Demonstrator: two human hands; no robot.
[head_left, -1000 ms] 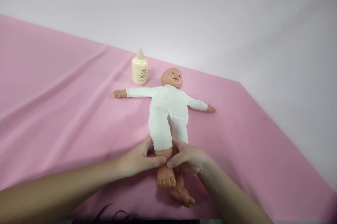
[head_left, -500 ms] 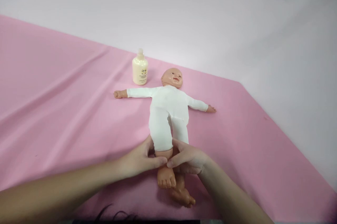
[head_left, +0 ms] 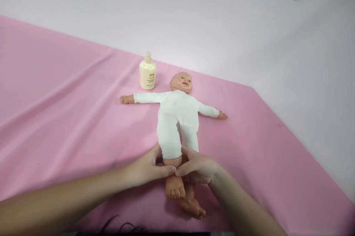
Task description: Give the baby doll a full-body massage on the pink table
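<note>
A baby doll (head_left: 179,108) with a white cloth body lies on its back, arms spread and head away from me. Its leg on the left is raised a little, and both my hands grip that leg near the ankle. My left hand (head_left: 151,167) wraps it from the left, thumb across the front. From the right my right hand (head_left: 198,165) closes round the same leg, its thumb tip meeting the left one. Most of my fingers are hidden behind the leg. The doll's other foot (head_left: 192,206) rests lower, partly behind the held foot (head_left: 175,187).
A cream pump-less looking lotion bottle (head_left: 148,75) with a clear cap stands upright left of the doll's head. Pink cloth (head_left: 83,117) with soft folds covers the table. Beyond its edge is a white surface (head_left: 166,14).
</note>
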